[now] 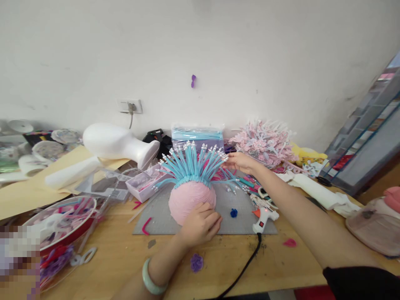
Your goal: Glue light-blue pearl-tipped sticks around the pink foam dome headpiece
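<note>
A pink, yarn-like dome [187, 200] stands on the grey cutting mat with a fan of blue pipe-cleaner stems [193, 166] rising from its far side. White pearl beads tip the stems. My left hand [201, 223], with a pale green bangle at the wrist, is closed against the dome's near right side; its fingertips are partly hidden. Out at the fan's right edge, my right hand [239, 162] pinches the beaded end of a blue stem between thumb and fingers. More blue beaded stems [234, 185] droop below that hand.
A glue gun [264, 218] with a black cord lies right on the cutting mat [237, 225]. Nearby are a blue flower [233, 213] and purple flower [196, 263]. Left are a white mannequin head [109, 141] and red basin [68, 237]; behind right, a pink beaded bundle [265, 143].
</note>
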Demonstrator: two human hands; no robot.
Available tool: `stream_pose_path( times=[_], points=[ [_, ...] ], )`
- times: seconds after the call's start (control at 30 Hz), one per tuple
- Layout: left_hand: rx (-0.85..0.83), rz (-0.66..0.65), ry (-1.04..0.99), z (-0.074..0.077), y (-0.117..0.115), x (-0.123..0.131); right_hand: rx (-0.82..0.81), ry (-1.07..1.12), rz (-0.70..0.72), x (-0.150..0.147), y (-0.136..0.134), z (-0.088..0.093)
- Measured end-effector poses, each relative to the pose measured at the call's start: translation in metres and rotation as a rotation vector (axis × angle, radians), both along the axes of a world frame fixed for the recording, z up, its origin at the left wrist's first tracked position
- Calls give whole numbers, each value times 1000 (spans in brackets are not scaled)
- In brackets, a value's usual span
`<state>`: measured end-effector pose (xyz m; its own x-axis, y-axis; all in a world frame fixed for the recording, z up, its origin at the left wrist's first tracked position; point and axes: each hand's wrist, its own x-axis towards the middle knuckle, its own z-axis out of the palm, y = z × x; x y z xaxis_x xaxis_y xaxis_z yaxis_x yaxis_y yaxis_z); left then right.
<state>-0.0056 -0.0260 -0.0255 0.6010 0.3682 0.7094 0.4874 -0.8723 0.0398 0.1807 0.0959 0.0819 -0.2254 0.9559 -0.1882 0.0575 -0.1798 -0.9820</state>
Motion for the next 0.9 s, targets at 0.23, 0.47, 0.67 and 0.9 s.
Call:
stream_pose_path(
  times=[0.23, 0.47, 0.67, 0.9],
  points=[
    [12, -5, -15, 1, -1, 1, 120, -206, -147, -6, 8, -10],
    [17, 0, -10, 2, -1, 0, 161, -386, -184, -1, 6, -6],
    [7, -9, -27, 0, 0, 0, 204, -353, -294, 4, 9, -4],
    [3, -6, -17, 0, -1, 1, 107, -57, -111, -15, 24, 19]
  ],
)
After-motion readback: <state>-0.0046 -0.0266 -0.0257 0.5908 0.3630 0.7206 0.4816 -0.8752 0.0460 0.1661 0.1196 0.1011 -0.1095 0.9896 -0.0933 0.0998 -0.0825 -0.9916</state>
